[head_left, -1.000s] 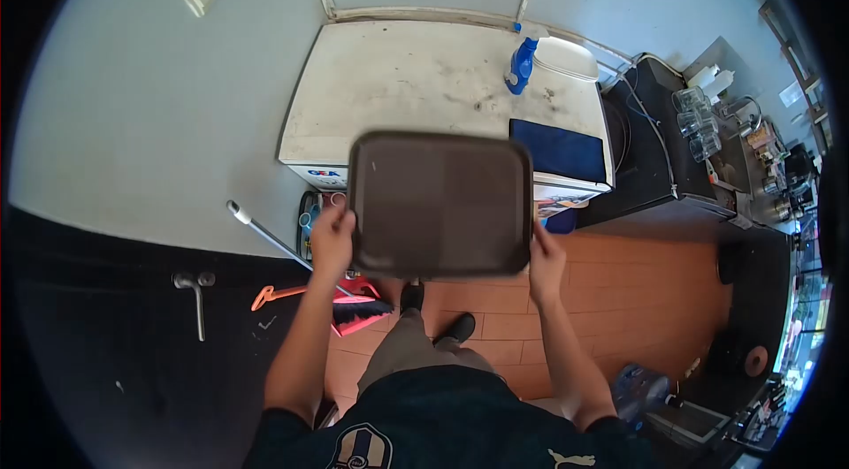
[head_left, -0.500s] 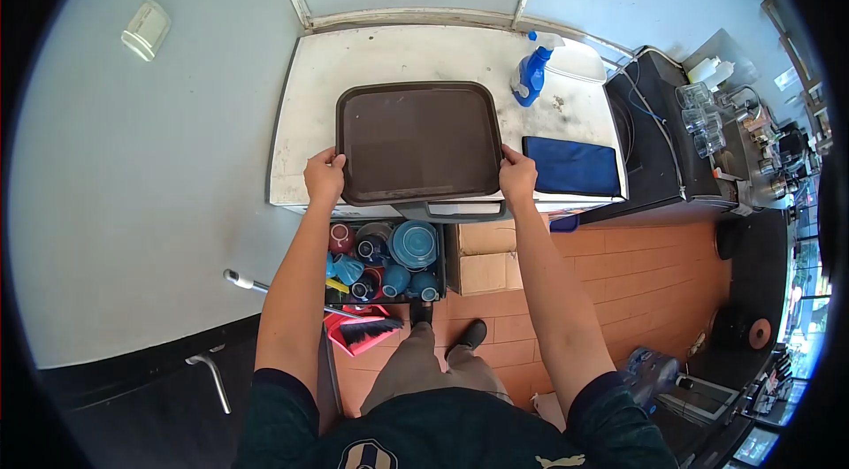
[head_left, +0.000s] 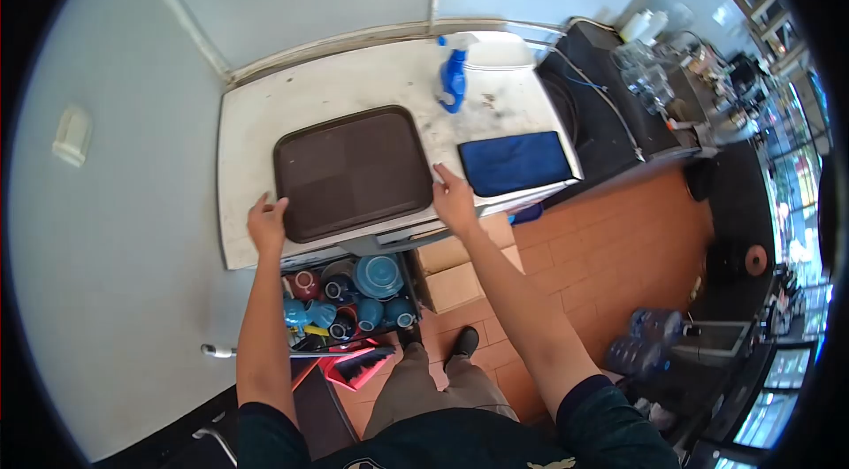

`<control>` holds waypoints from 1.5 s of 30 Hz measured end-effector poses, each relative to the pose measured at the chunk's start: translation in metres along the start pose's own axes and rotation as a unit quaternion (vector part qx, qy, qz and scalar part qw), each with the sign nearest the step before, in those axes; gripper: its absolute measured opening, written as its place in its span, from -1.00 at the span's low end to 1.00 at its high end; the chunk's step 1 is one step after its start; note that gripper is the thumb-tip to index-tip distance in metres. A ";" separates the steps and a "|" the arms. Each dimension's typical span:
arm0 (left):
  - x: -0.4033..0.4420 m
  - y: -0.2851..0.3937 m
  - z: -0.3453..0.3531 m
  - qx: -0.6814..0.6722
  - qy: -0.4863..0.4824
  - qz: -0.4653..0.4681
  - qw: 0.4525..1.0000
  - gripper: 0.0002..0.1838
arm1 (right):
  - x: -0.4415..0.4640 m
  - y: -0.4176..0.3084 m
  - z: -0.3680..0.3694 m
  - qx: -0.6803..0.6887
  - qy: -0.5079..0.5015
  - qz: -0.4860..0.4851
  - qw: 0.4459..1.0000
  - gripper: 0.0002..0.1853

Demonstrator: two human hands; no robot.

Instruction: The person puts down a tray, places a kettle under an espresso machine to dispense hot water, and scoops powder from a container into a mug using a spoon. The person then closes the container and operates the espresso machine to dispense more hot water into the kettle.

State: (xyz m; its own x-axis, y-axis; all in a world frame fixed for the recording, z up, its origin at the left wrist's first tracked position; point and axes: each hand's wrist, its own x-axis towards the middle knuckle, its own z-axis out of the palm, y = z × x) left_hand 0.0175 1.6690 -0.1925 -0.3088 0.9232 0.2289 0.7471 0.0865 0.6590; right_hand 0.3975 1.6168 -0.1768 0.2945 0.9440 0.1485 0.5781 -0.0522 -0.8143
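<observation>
A dark brown rectangular serving tray (head_left: 354,170) lies on the white worktop (head_left: 252,137), its near edge close to the front. By the tray's left near corner is my left hand (head_left: 267,226), thumb and fingers apart and holding nothing. My right hand (head_left: 454,201) is at the tray's right edge, its fingers spread and not gripping the rim; whether a fingertip still touches it I cannot tell. To the right of that hand lies a folded dark blue cloth (head_left: 515,163). Behind it stands a blue spray bottle (head_left: 453,82).
Below the worktop, a black crate (head_left: 412,279) holds several blue and red cups and bowls. Next to it is a cardboard box (head_left: 453,286). A red dustpan (head_left: 340,372) with a brush lies on the floor. Glass mugs (head_left: 650,89) stand on the dark counter at right.
Both hands have loosened from the tray's sides and their fingers have opened. The view has turned, so the worktop and tray appear further left and tilted.
</observation>
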 end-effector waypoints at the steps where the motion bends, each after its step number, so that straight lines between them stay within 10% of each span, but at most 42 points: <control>1: -0.008 0.007 -0.003 0.014 0.062 0.041 0.997 -0.60 | -0.019 -0.010 -0.017 0.013 0.013 -0.017 1.000 -0.63; 6: -0.126 0.020 -0.020 -0.084 -0.117 0.037 0.989 -0.73 | -0.186 0.015 -0.099 0.022 -0.015 -0.017 0.999 -0.68; 8: -0.194 0.048 -0.025 -0.078 -0.210 0.192 0.956 -0.70 | -0.270 0.058 -0.127 0.035 -0.099 0.193 0.976 -0.67; 11: -0.276 0.088 -0.021 -0.075 -0.495 0.085 0.861 -0.55 | -0.368 0.083 -0.184 0.021 -0.023 0.342 0.939 -0.71; 15: -0.331 0.177 0.015 -0.037 -0.649 0.191 0.735 -0.49 | -0.449 0.108 -0.236 0.141 0.134 0.431 0.881 -0.70; 20: -0.365 0.303 0.098 -0.055 -0.693 0.320 0.644 -0.48 | -0.475 0.128 -0.311 0.250 0.259 0.458 0.813 -0.68; 25: -0.419 0.431 0.164 -0.053 -0.609 0.383 0.692 -0.53 | -0.490 0.159 -0.408 0.150 0.248 0.470 0.834 -0.68; 37: -0.521 0.560 0.253 -0.058 -0.776 0.220 0.588 -0.77 | -0.417 0.245 -0.559 0.268 0.377 0.395 0.794 -0.73; 45: -0.527 0.718 0.364 -0.010 -0.772 0.323 0.548 -0.78 | -0.306 0.307 -0.670 0.258 0.364 0.389 0.806 -0.74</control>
State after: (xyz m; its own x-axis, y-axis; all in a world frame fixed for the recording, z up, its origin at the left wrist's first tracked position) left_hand 0.9313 1.3806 -0.1007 0.8933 -0.0227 -0.4489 0.3957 -0.4337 0.8095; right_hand 0.9947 1.0941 -0.0967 0.8926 0.2397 -0.3819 -0.3346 -0.2157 -0.9173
